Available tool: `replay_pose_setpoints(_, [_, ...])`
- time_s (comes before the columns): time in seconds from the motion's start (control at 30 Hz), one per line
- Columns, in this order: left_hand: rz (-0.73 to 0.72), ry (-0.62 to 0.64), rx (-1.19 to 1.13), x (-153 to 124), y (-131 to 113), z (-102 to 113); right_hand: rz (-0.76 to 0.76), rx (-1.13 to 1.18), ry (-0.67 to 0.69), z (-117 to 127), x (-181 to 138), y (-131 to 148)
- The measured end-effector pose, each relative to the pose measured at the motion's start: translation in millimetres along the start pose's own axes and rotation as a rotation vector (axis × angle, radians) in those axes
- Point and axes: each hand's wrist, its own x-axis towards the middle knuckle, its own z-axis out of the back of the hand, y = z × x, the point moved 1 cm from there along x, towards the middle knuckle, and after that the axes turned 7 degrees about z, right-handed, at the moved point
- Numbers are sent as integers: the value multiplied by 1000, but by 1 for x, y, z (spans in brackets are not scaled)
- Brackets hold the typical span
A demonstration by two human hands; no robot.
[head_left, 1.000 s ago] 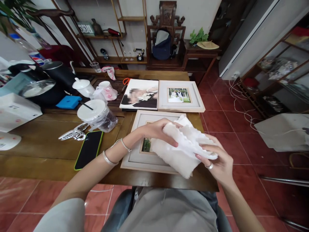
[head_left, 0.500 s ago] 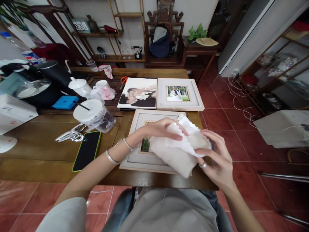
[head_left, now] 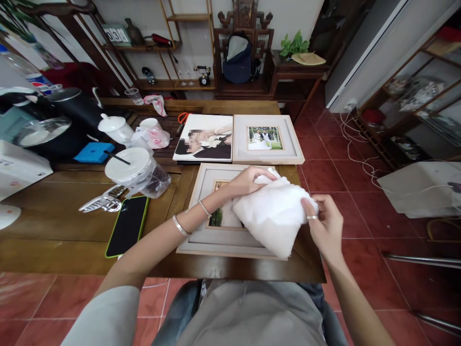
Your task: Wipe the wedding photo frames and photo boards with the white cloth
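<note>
A white cloth (head_left: 272,214) is stretched between my two hands, just over a picture frame (head_left: 192,240) lying flat on the wooden table. My left hand (head_left: 250,181) grips the cloth's far left edge, fingers folded into it. At the right corner, my right hand (head_left: 326,221) pinches the cloth between thumb and fingers. The cloth covers the right part of the frame and some of its photo (head_left: 216,217). Behind it lie a second frame (head_left: 298,149) with a small photo of two people and a large photo print or album (head_left: 205,144).
Left on the table (head_left: 54,216) are a phone (head_left: 127,226), a silvery metal object (head_left: 103,202), a bagged cup with straw (head_left: 133,168), a blue box (head_left: 94,152), a white lidded pot (head_left: 114,127) and orange-handled scissors (head_left: 183,118). Red floor tiles (head_left: 353,259) lie beyond the table's right edge.
The cloth has been turned and drawn out, its loose folds now a broader flat face. My right hand has moved from spread fingers to a pinch on its corner. The frames stay put.
</note>
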Motion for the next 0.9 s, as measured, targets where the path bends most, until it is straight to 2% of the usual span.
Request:
replay_pose_setpoints(0.07, [32,-14,-10,0,-1,0,14,22,-17,-3,8,-2])
replay_pose_setpoints(0.13, [136,-21,-65,-4,-5,0,87,-14,-29,-5,14,-3])
replay_pose_setpoints(0.27, [379,92,-123,-11,-18,1,245,-128,-7,-9,22,-2])
replay_pose_setpoints(0.37, [474,171,-97,-12,-25,1,228,-91,-20,-14,26,-5])
replay_pose_setpoints(0.47, [508,270,-161,-9,-24,-1,184,-9,-52,-20,28,-12])
replay_pose_setpoints(0.53, [467,270,-189,-8,-21,-3,140,34,-53,-24,27,-16])
replay_pose_setpoints(0.57, [413,227,-156,-8,-20,-3,112,55,-45,-26,27,-18])
replay_pose_setpoints(0.67, [106,-48,172,-10,-21,-4,34,113,5,-29,25,-22])
replay_pose_setpoints(0.73, [-104,-154,399,-12,-25,-4,4,140,32,-30,25,-24])
replay_pose_setpoints(0.8, [-171,-90,484,-12,-27,-4,-10,154,32,-30,24,-25])
replay_pose_setpoints(0.87, [-122,-10,464,-9,-27,-4,-14,157,12,-31,24,-26])
replay_pose_setpoints(0.9, [-88,-17,444,-6,-26,-4,-15,158,-1,-31,24,-27])
